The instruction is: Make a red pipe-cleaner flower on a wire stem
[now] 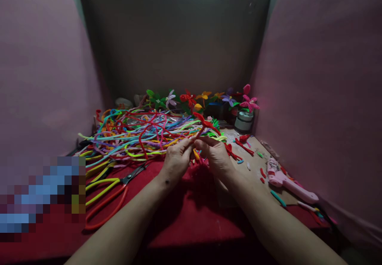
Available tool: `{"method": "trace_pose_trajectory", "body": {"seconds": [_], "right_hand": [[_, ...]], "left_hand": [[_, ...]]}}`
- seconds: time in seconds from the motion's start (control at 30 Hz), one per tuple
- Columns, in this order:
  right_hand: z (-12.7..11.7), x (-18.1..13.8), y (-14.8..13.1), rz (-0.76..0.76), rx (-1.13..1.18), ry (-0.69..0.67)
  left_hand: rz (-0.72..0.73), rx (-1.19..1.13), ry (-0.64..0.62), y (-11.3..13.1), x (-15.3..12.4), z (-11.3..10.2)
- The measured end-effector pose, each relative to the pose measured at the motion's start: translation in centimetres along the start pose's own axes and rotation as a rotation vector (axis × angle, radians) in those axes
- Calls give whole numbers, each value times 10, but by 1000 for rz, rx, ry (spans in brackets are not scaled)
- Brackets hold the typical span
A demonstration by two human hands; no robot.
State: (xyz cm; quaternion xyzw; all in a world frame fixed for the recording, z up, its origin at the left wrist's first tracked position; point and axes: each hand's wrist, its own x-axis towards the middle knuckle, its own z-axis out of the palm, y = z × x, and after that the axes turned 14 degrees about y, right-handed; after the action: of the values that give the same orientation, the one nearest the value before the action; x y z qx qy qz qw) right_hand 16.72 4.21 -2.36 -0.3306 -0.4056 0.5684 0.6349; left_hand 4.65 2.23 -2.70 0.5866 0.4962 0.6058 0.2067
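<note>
My left hand (176, 159) and my right hand (215, 155) meet at the middle of the table, fingers pinched together on a red pipe cleaner (205, 123) bent into a loop that rises above them. A big tangled pile of coloured pipe cleaners (134, 137) lies just behind and to the left of my hands. A fuzzy red piece (198, 169) sits below my fingers, partly hidden.
Orange-handled scissors (113, 195) lie at the left on a red cloth (191, 221). A pink glue gun (288, 181) rests at the right. Finished pipe-cleaner flowers (209, 98) and a small jar (244, 121) stand along the back. Short cut bits (244, 143) are scattered at right.
</note>
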Motion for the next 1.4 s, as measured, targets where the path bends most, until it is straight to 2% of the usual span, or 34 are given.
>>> {"method": "trace_pose_trajectory", "body": {"seconds": [0.17, 0.33, 0.47, 0.7, 0.8, 0.87, 0.93, 1.0, 1.13, 1.2, 1.23, 1.3, 1.4], "right_hand": [[-1, 0, 0, -28, -45, -46], [-6, 4, 5, -18, -13, 14], [-8, 7, 9, -5, 5, -26], [-7, 8, 4, 142, 100, -95], [-7, 7, 2, 178, 124, -88], [-7, 7, 3, 177, 124, -65], [-7, 8, 5, 150, 117, -34], [-8, 8, 7, 125, 108, 22], [-9, 7, 14, 92, 79, 107], [-9, 5, 16, 67, 68, 115], [-8, 4, 16, 50, 63, 115], [-7, 2, 16, 21, 51, 102], [-8, 1, 14, 21, 26, 59]], "left_hand": [[-257, -151, -72, 10, 4, -2], [-367, -278, -138, 15, 5, -4], [-454, -399, -189, 11, 5, -5], [-651, -726, -409, 0, 9, -9], [-685, -772, -504, -2, 10, -13], [-666, -732, -513, 0, 10, -13], [-574, -600, -453, 3, 9, -10], [-399, -384, -326, 5, 6, -6], [60, 48, -18, 2, -1, 1], [202, 141, 48, -1, -3, 1], [227, 154, 57, -2, -3, 1], [181, 120, 39, -1, -2, 1], [-89, -72, -58, 2, 0, 0]]}}
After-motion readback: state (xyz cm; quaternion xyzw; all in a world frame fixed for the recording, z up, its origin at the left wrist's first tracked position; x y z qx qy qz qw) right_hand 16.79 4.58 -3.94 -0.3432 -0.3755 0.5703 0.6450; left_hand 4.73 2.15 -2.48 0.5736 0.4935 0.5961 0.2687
